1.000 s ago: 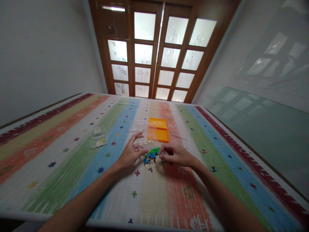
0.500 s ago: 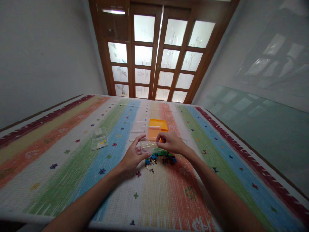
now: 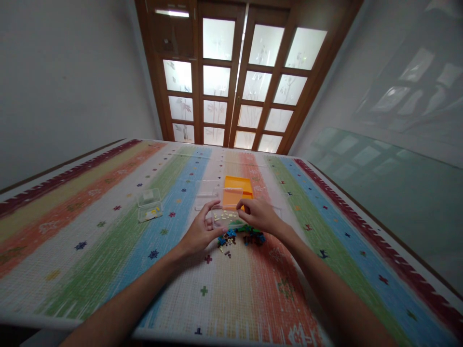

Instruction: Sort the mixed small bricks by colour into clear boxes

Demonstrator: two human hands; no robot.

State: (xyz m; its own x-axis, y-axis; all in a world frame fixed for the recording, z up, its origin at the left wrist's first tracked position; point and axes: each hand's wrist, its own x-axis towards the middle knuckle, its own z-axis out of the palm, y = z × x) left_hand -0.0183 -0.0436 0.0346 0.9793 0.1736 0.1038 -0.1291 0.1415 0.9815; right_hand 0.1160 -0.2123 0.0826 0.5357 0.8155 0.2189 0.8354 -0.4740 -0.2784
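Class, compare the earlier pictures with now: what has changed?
The right hand has moved from the coloured bricks to the right end of the clear box; whether it pinches anything is unclear. The box has shifted slightly nearer the person and rightward. The left hand stays at its left end; the orange tray hasn't moved.

Look, the right hand (image 3: 258, 214) is hiding whether it's pinching anything!
It's also covering the orange tray's (image 3: 238, 182) near corner; both forearms (image 3: 325, 279) are running off the bottom edge, while dark pieces (image 3: 255, 237) are blurring together.
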